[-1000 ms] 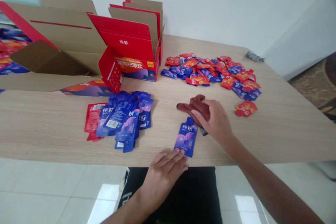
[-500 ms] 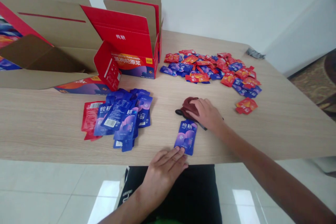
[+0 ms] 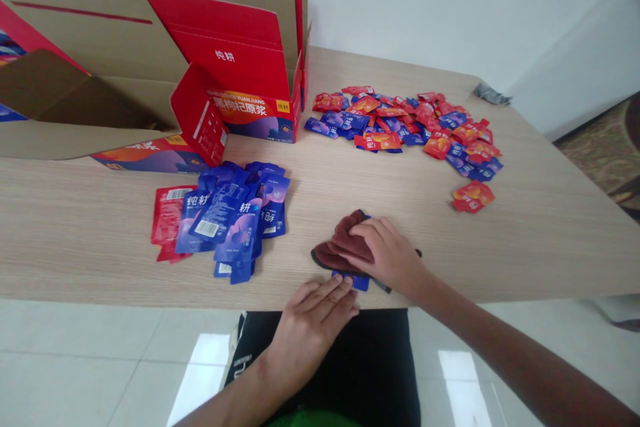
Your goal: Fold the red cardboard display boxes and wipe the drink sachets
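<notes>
A blue drink pouch lies flat near the table's front edge, mostly covered by a brown cloth with dark edging. My right hand grips the bunched cloth on top of the pouch, fingers bent into it. At the pouch's lower end, my left hand rests with its fingers stretched out, the tips on the pouch. To the left lies a loose stack of blue pouches, with red pouches partly beneath it.
Open red cardboard boxes stand at the back left, flaps raised. A spread heap of red and blue pouches covers the back right. One orange-red pouch lies apart from it, and a grey crumpled piece sits at the far corner.
My right hand has drawn the brown cloth toward me, from above the pouch to over most of it. My left hand stays at the pouch's lower end. The view has shifted slightly.
</notes>
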Demonstrator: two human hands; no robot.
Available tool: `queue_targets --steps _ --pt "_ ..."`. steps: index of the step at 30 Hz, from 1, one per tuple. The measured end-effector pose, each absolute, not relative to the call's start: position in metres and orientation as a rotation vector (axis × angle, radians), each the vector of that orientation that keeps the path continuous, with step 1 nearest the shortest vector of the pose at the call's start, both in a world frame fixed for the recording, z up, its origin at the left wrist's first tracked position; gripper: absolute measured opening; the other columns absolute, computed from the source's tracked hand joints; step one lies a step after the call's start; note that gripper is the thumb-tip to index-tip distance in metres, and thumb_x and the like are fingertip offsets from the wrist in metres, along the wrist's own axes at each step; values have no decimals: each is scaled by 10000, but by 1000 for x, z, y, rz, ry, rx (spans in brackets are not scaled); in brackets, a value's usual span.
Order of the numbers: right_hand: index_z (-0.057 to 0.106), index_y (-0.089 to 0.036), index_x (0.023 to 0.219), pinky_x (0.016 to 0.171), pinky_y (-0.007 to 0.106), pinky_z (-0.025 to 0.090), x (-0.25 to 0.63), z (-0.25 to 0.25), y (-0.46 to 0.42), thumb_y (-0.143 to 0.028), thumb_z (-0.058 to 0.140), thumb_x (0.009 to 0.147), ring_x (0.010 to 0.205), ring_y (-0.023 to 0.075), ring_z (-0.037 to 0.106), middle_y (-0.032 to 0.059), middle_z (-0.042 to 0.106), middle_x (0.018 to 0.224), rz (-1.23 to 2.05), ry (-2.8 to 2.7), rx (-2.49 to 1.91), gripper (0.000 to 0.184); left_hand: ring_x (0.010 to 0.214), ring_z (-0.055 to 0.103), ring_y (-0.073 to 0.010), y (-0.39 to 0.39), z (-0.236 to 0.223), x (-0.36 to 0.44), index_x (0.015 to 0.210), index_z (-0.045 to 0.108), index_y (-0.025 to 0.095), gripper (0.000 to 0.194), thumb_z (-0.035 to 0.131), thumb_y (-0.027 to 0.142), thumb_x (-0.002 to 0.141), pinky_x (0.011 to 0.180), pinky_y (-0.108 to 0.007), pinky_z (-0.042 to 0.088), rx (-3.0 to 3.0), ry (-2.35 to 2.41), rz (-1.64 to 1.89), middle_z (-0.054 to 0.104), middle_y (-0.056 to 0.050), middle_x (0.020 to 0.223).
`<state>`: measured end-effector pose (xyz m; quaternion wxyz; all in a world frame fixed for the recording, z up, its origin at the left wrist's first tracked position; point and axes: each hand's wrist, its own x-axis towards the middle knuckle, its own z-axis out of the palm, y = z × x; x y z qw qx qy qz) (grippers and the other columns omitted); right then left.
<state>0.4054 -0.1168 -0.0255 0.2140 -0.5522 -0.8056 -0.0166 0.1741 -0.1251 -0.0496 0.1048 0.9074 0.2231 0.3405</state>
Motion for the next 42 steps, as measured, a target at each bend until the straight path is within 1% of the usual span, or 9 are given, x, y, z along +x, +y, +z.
queue_targets --steps 7,12,16,19,22,28,35,39,42 --pt "600 -202 1221 888 445 523 456 -19 -60 -520 544 1015 1019 299 598 132 664 1113 -292 -2107 -1786 383 1208 700 -167 -125 -50 173 1220 695 207 204 548 264 1090 1045 -320 497 2706 643 1006 747 -7 1292" --pt "553 -166 1299 954 468 502 482 -8 -75 -594 545 995 1086 314 604 158 654 1167 -406 -1607 -1882 526 1043 745 -203 -112 -24 177 1223 676 195 346 535 472 1071 921 -372 540 2661 624 839 786 -30 1150" --pt "545 -174 1327 993 465 497 485 -10 -117 -620 585 962 1144 308 628 160 655 1241 -272 -1280 -1898 578 941 709 -225 -89 -4 200 1271 657 204 315 552 421 1069 846 -404 539 2632 709 761 764 -42 1024" --pt "549 -183 1335 1002 476 496 482 -19 -149 -646 602 933 1181 320 634 167 657 1281 -132 -1130 -1960 615 1064 645 -266 -70 -3 228 1283 657 211 303 606 384 1039 928 -441 532 2600 931 690 704 -79 1146" --pt "551 -180 1342 983 497 500 479 -30 -171 -695 600 897 1175 343 641 182 666 1277 -34 -982 -2024 682 1149 595 -297 -56 -4 251 1375 605 208 439 653 435 1003 994 -462 519 2581 1108 566 634 -114 1246" --pt "551 -187 1349 968 509 497 479 -37 -181 -736 597 865 1158 365 653 191 679 1265 51 -792 -2042 732 1108 616 -353 -38 0 273 1155 688 132 311 669 394 989 978 -509 500 2584 1181 272 635 -173 1148" --pt "556 -203 1363 990 529 487 485 -39 -177 -728 604 868 1178 370 646 183 677 1306 98 -783 -1983 724 925 685 -245 -6 -3 271 1142 681 125 292 764 254 894 807 -338 527 2433 941 218 717 -93 1003" --pt "566 -198 1349 972 492 501 485 -39 -179 -723 606 871 1142 347 664 179 691 1275 102 -757 -1981 711 729 656 -171 7 7 263 888 742 157 121 700 262 933 656 -256 482 2333 744 236 690 -4 780" --pt "551 -197 1367 992 482 495 485 -40 -179 -718 611 873 1157 337 660 176 682 1294 116 -739 -1951 720 837 666 -162 3 28 254 959 775 188 192 618 288 1010 734 -250 512 2265 645 361 690 -8 864"
